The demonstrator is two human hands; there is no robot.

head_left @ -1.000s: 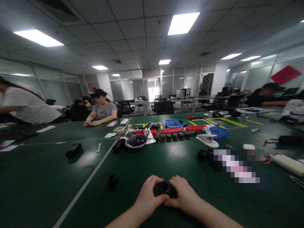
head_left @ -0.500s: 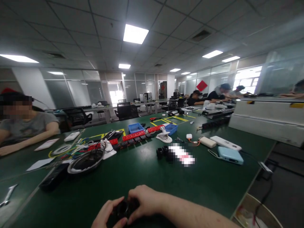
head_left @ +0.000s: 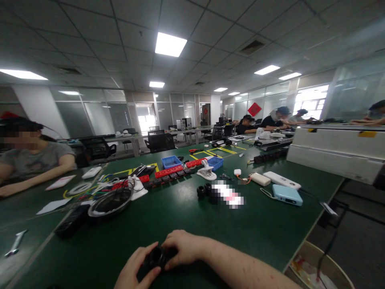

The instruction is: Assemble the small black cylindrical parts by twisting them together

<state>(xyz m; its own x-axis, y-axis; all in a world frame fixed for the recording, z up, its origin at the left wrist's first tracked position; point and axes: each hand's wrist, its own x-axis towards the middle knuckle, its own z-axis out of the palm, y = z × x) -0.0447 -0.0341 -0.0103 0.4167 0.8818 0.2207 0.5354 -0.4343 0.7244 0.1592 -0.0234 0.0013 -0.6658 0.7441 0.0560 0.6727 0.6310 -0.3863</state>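
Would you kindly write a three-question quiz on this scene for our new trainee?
1. True or false: the left hand and the right hand are both on the black part with the round opening.
2. What colour are the two small trays on the table?
A) white
B) blue
C) yellow
3. Fill in: the wrench lies near the picture's ____ edge.

Key: 1. true; 2. B; 3. left.

The left hand (head_left: 136,268) has its thumb and forefinger bent in a curve toward the right hand (head_left: 182,247), whose fingers are curled inward, while the right forearm (head_left: 240,265) slants from the lower right.
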